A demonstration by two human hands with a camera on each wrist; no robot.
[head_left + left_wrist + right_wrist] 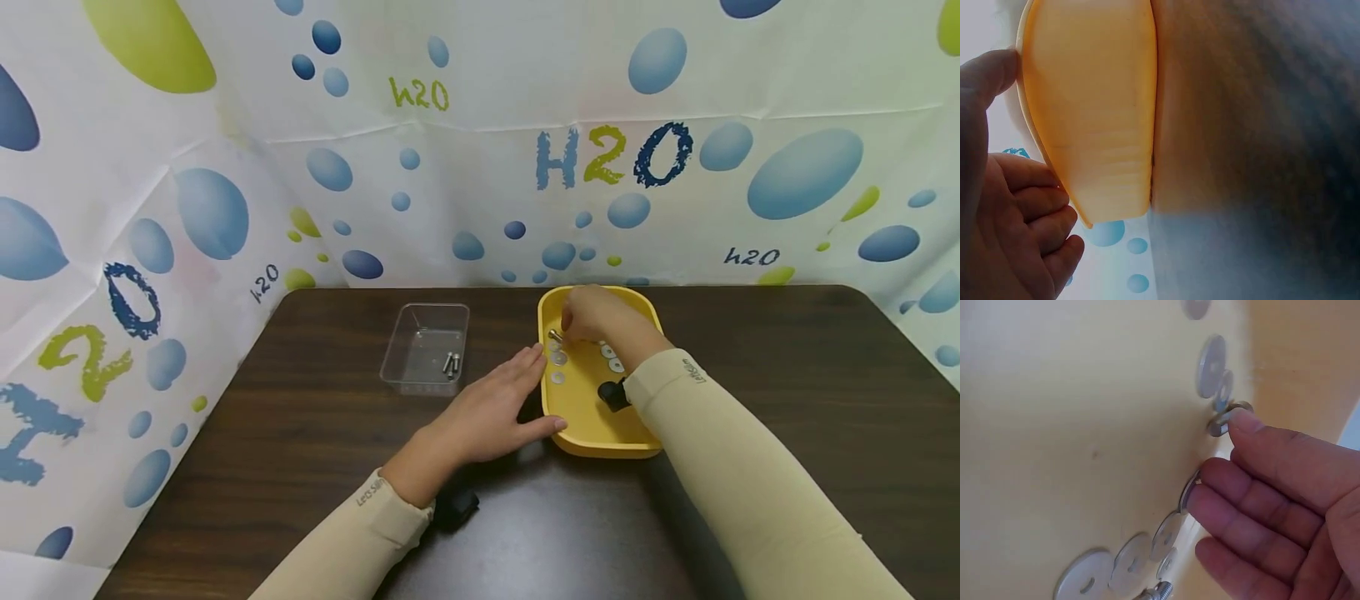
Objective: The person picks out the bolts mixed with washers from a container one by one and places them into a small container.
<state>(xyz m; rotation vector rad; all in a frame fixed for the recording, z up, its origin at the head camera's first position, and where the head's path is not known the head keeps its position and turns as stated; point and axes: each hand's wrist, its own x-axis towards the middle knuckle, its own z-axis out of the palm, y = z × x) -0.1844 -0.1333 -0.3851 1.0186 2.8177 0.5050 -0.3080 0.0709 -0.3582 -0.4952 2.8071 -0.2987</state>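
Your two hands are over a yellow tray [600,429] on a dark tabletop [322,475]. Your L hand [491,408] is open, fingers nearly straight & thumb spread wide; fingertips & thumb touch the tray's near-side rim, w/ nothing gripped. Your R hand [611,325] reaches inside, fingers curled, thumb tip on a small metal bolt [1216,429]; it looks pinched, but your index finger is hidden, so how firm is hard to tell.

Washers [1085,579] of diff. sizes lie about your R fingers: some just past your L fingertips, others below your R wrist. A second bolt [1164,590] is partly in view below your R fingers. Ahead & left of your L hand, apart from the tray, is a clear box [418,388] w/ a few bolts [452,364] inside.

Risks, as I judge it: the bolt could roll or drop, bc only a tip of thumb seems to bear on it. A washer right by it might get dragged along or caught under a fingertip. Press too hard w/ your L hand & the tray could slide or tilt, shifting loose pieces; lift off & nothing else seems to steady it
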